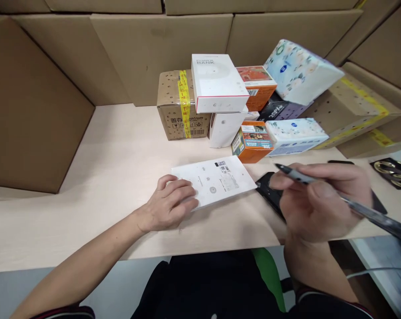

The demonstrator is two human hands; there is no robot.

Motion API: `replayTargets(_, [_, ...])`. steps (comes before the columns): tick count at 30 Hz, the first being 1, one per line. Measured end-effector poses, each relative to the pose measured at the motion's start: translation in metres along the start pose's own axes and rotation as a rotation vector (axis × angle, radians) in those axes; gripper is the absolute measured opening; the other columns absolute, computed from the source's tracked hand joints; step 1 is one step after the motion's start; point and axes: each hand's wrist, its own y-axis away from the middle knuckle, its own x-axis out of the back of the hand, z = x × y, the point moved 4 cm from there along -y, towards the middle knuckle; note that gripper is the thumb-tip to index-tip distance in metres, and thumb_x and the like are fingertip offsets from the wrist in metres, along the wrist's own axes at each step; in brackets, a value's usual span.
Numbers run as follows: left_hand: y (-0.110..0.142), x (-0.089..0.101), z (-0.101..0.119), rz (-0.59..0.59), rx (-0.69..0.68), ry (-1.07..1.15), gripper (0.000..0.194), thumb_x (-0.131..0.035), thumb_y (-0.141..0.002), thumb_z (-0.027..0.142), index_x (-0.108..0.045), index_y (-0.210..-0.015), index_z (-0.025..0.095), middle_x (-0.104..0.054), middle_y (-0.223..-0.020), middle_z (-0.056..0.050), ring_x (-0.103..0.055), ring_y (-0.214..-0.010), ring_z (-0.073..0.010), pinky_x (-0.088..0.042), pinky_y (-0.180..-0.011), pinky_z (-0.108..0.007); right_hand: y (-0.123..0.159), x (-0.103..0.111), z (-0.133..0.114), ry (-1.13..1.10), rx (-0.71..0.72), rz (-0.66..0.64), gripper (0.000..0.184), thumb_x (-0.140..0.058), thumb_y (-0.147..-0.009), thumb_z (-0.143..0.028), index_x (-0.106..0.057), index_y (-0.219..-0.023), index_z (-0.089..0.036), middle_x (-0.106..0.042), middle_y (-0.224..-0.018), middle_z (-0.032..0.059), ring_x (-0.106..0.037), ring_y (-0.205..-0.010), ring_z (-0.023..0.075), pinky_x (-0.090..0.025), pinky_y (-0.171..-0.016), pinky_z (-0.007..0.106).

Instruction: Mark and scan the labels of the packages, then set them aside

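My left hand lies over the left end of a flat white box, its fingers bent and pressed on the top. Small print, barcodes and a round mark show on the box's upper face. In my right hand is a pen, pinched between thumb and fingers with its dark tip pointing left. That hand is raised to the right of the white box, apart from it, and slightly blurred. Below and behind it lies a flat black object, partly hidden by the hand.
Behind the white box stand a taped brown carton, a white power bank box, orange boxes and floral tissue packs. Scissors lie at the far right. Cardboard walls enclose the table.
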Motion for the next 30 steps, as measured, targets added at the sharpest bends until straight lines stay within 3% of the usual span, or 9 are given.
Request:
replayTargets(6, [0.002, -0.010, -0.001, -0.206, -0.023, 0.119, 0.045, -0.064, -0.077, 0.013, -0.054, -0.118, 0.027, -0.064, -0.118, -0.010, -0.058, -0.116, -0.0294, -0.040, -0.106, -0.054, 0.031, -0.007, 0.042, 0.159, -0.265, -0.410, 0.005, -0.062, -0.094, -0.029, -0.066, -0.094, -0.025, -0.071, -0.071, -0.0030, -0.066, -0.061, 0.0149, -0.050, -0.056, 0.029])
replayTargets(10, [0.002, -0.008, -0.002, -0.377, 0.064, 0.173, 0.055, -0.063, -0.069, 0.017, -0.052, -0.123, 0.024, -0.057, -0.128, -0.014, -0.044, -0.135, -0.0412, -0.019, -0.116, -0.074, 0.038, -0.014, 0.056, 0.318, -0.301, -0.648, 0.009, -0.059, -0.095, -0.028, -0.061, -0.087, -0.024, -0.069, -0.072, -0.0025, -0.064, -0.063, 0.0143, -0.049, -0.059, 0.028])
replayTargets(12, [0.003, -0.009, -0.002, -0.428, 0.130, 0.218, 0.054, -0.065, -0.069, 0.024, -0.053, -0.122, 0.023, -0.053, -0.130, -0.016, -0.035, -0.141, -0.0463, -0.013, -0.115, -0.078, 0.038, -0.019, 0.058, 0.362, -0.294, -0.710, 0.010, -0.057, -0.095, -0.028, -0.059, -0.087, -0.024, -0.068, -0.072, -0.0022, -0.063, -0.064, 0.0145, -0.048, -0.060, 0.028])
replayTargets(16, [0.005, -0.013, -0.003, -0.359, 0.220, 0.256, 0.043, -0.071, -0.081, 0.043, -0.056, -0.118, 0.025, -0.052, -0.130, -0.015, -0.032, -0.144, -0.0462, -0.022, -0.115, -0.075, 0.036, -0.024, 0.056, 0.413, -0.244, -0.685, 0.016, -0.053, -0.096, -0.031, -0.057, -0.083, -0.024, -0.063, -0.067, -0.0025, -0.059, -0.062, 0.0142, -0.045, -0.058, 0.028])
replayTargets(20, [0.007, -0.017, -0.006, -0.307, 0.200, 0.227, 0.034, -0.068, -0.089, 0.040, -0.056, -0.117, 0.024, -0.054, -0.127, -0.014, -0.041, -0.139, -0.0412, -0.033, -0.113, -0.068, 0.035, -0.029, 0.055, 0.509, -0.170, -0.657, 0.016, -0.055, -0.093, -0.028, -0.056, -0.077, -0.023, -0.061, -0.063, -0.0034, -0.054, -0.056, 0.0122, -0.040, -0.054, 0.026])
replayTargets(30, [0.004, -0.015, -0.006, -0.306, 0.185, 0.226, 0.034, -0.068, -0.088, 0.038, -0.056, -0.117, 0.024, -0.054, -0.126, -0.015, -0.044, -0.138, -0.0405, -0.035, -0.112, -0.068, 0.032, -0.036, 0.051, 0.559, -0.123, -0.685, 0.016, -0.056, -0.090, -0.022, -0.057, -0.075, -0.023, -0.059, -0.061, -0.0050, -0.050, -0.053, 0.0097, -0.037, -0.053, 0.024])
